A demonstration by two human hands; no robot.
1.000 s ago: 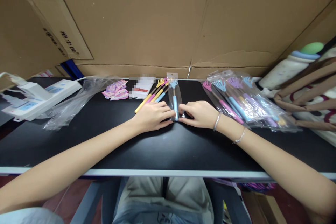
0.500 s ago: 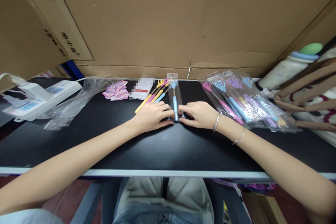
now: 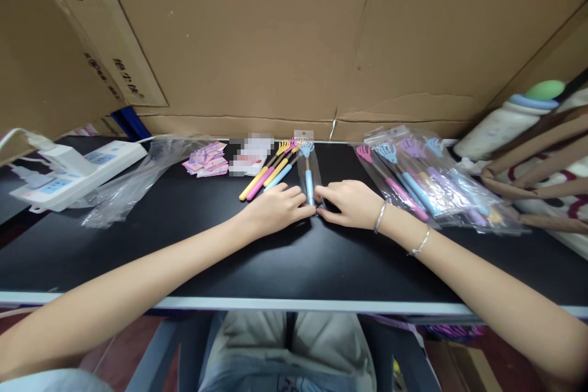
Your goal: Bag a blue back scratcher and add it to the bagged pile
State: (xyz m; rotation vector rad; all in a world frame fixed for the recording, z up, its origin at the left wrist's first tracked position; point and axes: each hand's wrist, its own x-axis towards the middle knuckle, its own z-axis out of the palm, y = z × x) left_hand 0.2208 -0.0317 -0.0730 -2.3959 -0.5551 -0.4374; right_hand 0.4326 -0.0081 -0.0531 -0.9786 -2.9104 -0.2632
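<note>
A blue back scratcher (image 3: 309, 182) lies inside a clear plastic bag (image 3: 304, 135), its claw end pointing away from me. My left hand (image 3: 274, 213) is closed at the near end of the bag, thumb and forefinger pinching its bottom edge. On the other side, my right hand (image 3: 354, 204) grips the same bag near the handle's end, with its fingertips bent in. Just left of the bag, several loose back scratchers (image 3: 263, 176) in yellow, pink and blue lie side by side. Several bagged back scratchers (image 3: 416, 187) are piled to the right.
Small pink printed cards (image 3: 207, 159) and a white card pack (image 3: 252, 156) lie at the back. Empty plastic bags (image 3: 133, 180) and a white power strip (image 3: 80, 174) are at left. A bottle (image 3: 503, 125) and brown-handled bag (image 3: 533, 171) stand right. Cardboard (image 3: 257, 37) walls the back.
My left hand has shifted slightly right, its thumb and forefinger now reaching across the bag's bottom edge. My right hand stays nearly in place. The whole view has shifted a little.
</note>
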